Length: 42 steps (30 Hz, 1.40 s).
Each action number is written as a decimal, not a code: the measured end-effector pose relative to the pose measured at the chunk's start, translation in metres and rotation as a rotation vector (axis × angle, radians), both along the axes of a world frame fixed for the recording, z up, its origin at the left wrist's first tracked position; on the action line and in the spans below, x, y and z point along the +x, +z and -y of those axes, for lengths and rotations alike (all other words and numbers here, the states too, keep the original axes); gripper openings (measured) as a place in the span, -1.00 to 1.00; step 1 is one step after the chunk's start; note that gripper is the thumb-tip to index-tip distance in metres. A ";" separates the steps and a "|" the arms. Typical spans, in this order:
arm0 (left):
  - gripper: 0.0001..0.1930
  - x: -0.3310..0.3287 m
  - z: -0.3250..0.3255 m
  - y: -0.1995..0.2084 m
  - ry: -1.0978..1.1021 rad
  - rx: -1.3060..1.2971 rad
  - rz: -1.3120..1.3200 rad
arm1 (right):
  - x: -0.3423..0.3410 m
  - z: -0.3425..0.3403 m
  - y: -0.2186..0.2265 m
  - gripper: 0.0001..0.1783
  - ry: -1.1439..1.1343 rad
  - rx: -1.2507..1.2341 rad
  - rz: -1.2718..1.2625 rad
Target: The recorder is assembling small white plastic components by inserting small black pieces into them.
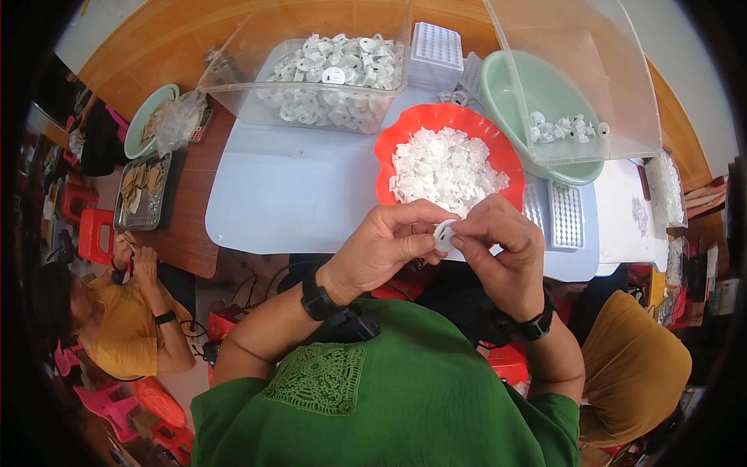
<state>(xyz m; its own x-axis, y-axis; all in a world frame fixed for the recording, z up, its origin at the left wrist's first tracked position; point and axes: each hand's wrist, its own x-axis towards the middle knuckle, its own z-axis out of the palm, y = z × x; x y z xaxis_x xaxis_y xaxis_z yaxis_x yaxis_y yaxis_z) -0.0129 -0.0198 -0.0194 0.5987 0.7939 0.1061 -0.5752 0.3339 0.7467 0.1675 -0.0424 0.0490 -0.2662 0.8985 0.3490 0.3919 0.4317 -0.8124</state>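
- At 12 o'clock from my grip, a red bowl (510, 152) heaped with white pieces (443, 167); my fingers overlap its near rim. Beyond it, a tray stack (436, 50).
- At 11, a clear bin (233, 85) of white parts (334, 75).
- At 1, a green basin (496, 86), partly behind a tilted clear tub (626, 78) (I see some of it only through that wall).
- Near 3, a small tray (566, 216); farther out, a white sheet (622, 222) bearing grey marks, too small to read.
- Toward 8, a person (132, 335) in yellow, both hands raised together.
- The disc (444, 235) is at the clock's centre, just off the mat's (288, 202) near edge: white, round, flat-faced, with a dark slot-like mark.
- My left hand (373, 245) and right hand (506, 245) pinch it from opposite sides, thumbs and fingertips drawn together on it.
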 end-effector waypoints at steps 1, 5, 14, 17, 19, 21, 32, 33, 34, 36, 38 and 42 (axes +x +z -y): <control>-0.65 0.000 0.000 0.001 0.000 -0.001 0.000 | -0.001 0.000 -0.001 -0.81 -0.004 0.013 0.004; -0.70 0.000 0.001 0.008 0.060 0.089 -0.043 | -0.005 0.003 -0.004 -0.79 -0.100 -0.155 -0.028; -0.74 0.001 0.007 0.012 0.233 0.140 -0.225 | -0.018 0.010 -0.028 -0.87 -0.161 -0.142 -0.234; -0.72 0.003 0.012 0.018 0.308 0.214 -0.291 | -0.022 0.012 -0.025 -0.89 -0.217 0.047 -0.044; -0.71 0.001 0.012 0.019 0.356 0.280 -0.347 | -0.022 0.012 -0.029 -0.89 -0.228 0.136 0.004; -0.72 -0.004 0.011 0.018 0.401 0.542 -0.642 | -0.023 0.012 -0.028 -0.88 -0.228 0.143 0.020; -0.78 -0.002 0.018 0.017 0.549 0.613 -0.594 | -0.032 0.015 -0.027 -0.84 -0.231 0.169 0.029; -0.78 -0.001 0.018 0.017 0.578 0.604 -0.596 | -0.033 0.014 -0.027 -0.85 -0.235 0.151 0.010; -0.78 0.001 0.018 0.016 0.577 0.605 -0.594 | -0.033 0.013 -0.029 -0.85 -0.241 0.133 -0.008; -0.75 0.004 0.017 0.017 0.525 0.490 -0.598 | -0.027 0.011 -0.033 -0.86 -0.238 -0.045 -0.146; -0.72 -0.003 0.010 0.019 0.340 0.250 -0.487 | -0.019 0.008 -0.033 -0.86 -0.230 -0.220 -0.283; -0.64 -0.008 0.005 0.015 0.067 -0.088 -0.180 | -0.011 0.003 -0.031 -0.86 -0.158 -0.441 -0.474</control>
<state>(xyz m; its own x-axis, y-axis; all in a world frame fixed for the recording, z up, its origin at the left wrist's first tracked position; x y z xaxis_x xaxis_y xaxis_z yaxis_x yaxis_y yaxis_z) -0.0207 -0.0247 -0.0048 0.5474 0.8340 -0.0690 -0.4582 0.3677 0.8092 0.1563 -0.0452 0.0180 -0.0273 0.9995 -0.0131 -0.0201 -0.0136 -0.9997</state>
